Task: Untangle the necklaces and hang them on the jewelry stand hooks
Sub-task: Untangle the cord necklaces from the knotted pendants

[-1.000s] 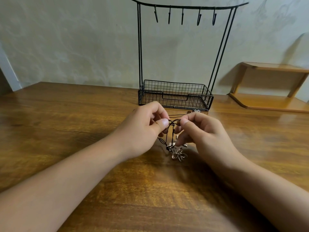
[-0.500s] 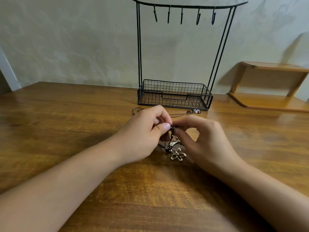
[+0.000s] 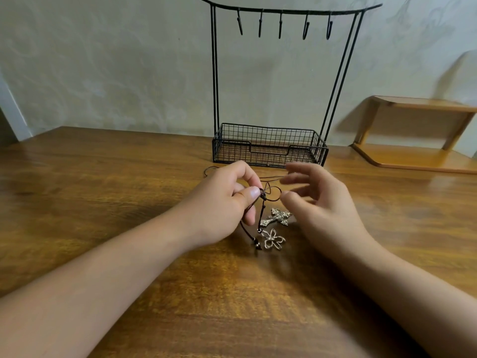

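The right hand is motion-blurred at its fingers, its grip unreadable; the left hand hides part of the tangled cords; both forearms and the corner shelf run off frame.

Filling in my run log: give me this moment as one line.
stage: untangling | left hand: pinches cord knot | right hand: open, off cords | pendants: on table | stand hooks: bare

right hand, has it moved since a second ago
Yes. The right hand has let go of the cords and drawn off rightward, its fingers now spread below the right end of the stand's basket; the left hand pinches the knot.
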